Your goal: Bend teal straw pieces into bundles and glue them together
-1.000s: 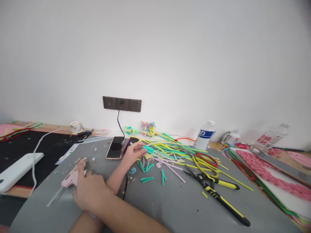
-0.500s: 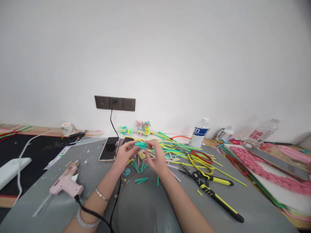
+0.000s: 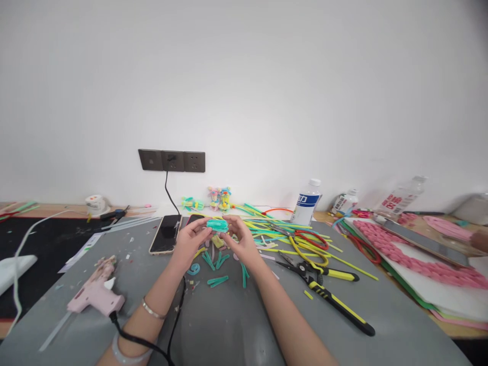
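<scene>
Between my two hands is a small bundle of teal pipe cleaners, lifted above the grey mat. My left hand pinches its left end, thumb below and fingers behind. At the right end, my right hand grips it between thumb and fingers. Below them on the mat lie folded teal pipe cleaner pieces, a blue coil and a yellow piece partly hidden behind my hands. Long yellow and teal pipe cleaners are spread behind my right hand.
A pink glue gun rests at left, its black cord running under my left arm. Pliers and scissors lie at right. A bottle, a phone and small pipe cleaner figures stand or lie toward the wall.
My right hand has closed in on the bundle's right end, and the bundle now faces me more fully. The whole view has shifted slightly.
</scene>
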Motion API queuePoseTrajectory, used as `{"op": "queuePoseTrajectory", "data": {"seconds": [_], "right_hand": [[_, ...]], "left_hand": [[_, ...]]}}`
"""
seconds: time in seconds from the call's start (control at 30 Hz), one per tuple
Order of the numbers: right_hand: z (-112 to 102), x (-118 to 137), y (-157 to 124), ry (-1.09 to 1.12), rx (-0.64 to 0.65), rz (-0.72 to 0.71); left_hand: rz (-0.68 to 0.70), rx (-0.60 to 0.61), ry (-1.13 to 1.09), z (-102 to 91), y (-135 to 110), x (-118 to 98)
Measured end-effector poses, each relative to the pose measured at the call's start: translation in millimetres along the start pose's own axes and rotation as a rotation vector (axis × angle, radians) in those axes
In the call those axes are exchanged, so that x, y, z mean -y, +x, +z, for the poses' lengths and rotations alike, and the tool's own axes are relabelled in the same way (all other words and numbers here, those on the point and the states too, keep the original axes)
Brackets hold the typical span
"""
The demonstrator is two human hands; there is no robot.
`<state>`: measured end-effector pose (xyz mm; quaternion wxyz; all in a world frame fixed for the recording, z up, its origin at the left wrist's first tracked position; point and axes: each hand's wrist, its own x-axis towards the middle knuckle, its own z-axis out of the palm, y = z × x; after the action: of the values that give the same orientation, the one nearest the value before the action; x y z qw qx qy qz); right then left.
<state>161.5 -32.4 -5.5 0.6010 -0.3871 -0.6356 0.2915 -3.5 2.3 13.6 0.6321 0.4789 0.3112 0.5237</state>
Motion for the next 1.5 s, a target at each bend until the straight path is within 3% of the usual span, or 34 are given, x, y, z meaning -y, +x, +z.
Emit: {"op": "queuePoseTrajectory", "data": {"seconds": [0.37, 0.9, 1.3, 1.5], "right_hand": [[6.5, 2.5, -0.1, 0.258, -0.031, 0.112], [10.7, 4.5, 1.7, 0.331, -0.095, 0.234], [10.1, 7.1, 2.7, 0.34, -0.097, 0.257], [12.2, 2.8, 1.8, 0.342, -0.095, 0.266]], "left_hand": [[0.068, 0.077, 0.059, -0.3, -2.0, 0.9], [0.198, 0.227, 0.249, -7.1, 1.1, 10.6], [0.252, 0.23, 0.348, -9.0, 0.8, 12.0], [0.325, 0.152, 0.471, -9.1, -1.3, 10.6]]}}
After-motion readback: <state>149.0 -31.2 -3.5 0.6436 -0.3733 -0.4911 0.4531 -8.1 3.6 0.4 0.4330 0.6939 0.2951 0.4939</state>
